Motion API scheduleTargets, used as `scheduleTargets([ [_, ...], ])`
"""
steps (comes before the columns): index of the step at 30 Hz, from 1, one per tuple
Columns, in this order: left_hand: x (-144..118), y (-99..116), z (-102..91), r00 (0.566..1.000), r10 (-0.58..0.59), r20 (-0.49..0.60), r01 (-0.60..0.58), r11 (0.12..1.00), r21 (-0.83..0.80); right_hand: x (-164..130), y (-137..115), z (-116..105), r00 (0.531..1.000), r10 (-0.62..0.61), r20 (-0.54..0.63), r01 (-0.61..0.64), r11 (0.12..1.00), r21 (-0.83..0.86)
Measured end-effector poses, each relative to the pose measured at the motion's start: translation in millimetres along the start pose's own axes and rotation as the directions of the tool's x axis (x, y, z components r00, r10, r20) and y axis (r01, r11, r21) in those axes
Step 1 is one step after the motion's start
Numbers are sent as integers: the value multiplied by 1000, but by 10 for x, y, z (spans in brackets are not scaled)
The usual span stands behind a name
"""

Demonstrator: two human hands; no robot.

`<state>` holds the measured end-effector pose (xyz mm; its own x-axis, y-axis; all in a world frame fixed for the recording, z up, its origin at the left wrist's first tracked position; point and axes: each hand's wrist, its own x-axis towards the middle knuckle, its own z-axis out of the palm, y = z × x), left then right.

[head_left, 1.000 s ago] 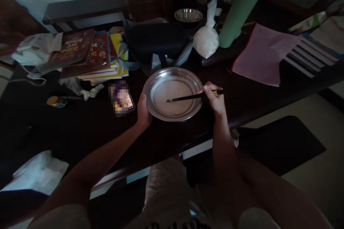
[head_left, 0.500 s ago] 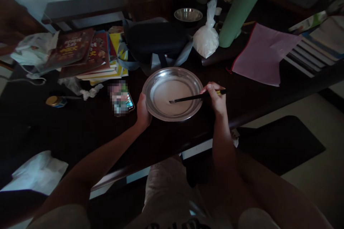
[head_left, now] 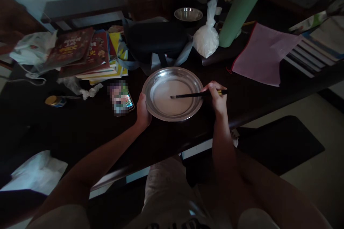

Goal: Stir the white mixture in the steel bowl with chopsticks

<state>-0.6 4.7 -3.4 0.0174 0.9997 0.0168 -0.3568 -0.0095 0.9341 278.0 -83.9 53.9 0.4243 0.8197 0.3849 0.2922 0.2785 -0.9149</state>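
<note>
A shiny metal bowl (head_left: 197, 108) sits on the dark table (head_left: 172, 137), with a pale, milky mixture (head_left: 168, 105) spread across its bottom. My left hand (head_left: 143, 110) grips the bowl's left rim. In my right hand (head_left: 217, 97), at the bowl's right edge, are black chopsticks (head_left: 189, 95) held close together. They slant over the rim, and their tips touch the mixture near the middle. The fingers of my right hand are closed round the thick ends, which carry gold bands.
Left of the bowl lie a phone (head_left: 129, 104), crumpled tissue (head_left: 91, 91), a small jar (head_left: 55, 101) and stacked books (head_left: 100, 71). Behind stand a black case (head_left: 157, 39), a tied bag of white powder (head_left: 206, 41), another metal bowl (head_left: 188, 14) and a green cylinder (head_left: 239, 10). A pink pouch (head_left: 264, 55) lies right.
The chopstick tips have shifted slightly away from me and to the right within the mixture. My left hand and the bowl have stayed in place.
</note>
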Motion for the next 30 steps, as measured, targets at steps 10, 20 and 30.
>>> scheduleTargets([
  [10, 15, -31, -5, 999, -7, -39, 6, 1000, -16, 2, -24, 3, 1000, 17, 22, -17, 1000, 17],
  [20, 8, -19, 1, 1000, -16, -18, 15, 999, -31, 3, 10, -3, 997, -43, 63, 40, 998, 48],
  [30, 6, -9, 6, 999, -13, -30, 12, 1000, -14, 8, 5, -9, 996, -55, 74, 54, 998, 24],
])
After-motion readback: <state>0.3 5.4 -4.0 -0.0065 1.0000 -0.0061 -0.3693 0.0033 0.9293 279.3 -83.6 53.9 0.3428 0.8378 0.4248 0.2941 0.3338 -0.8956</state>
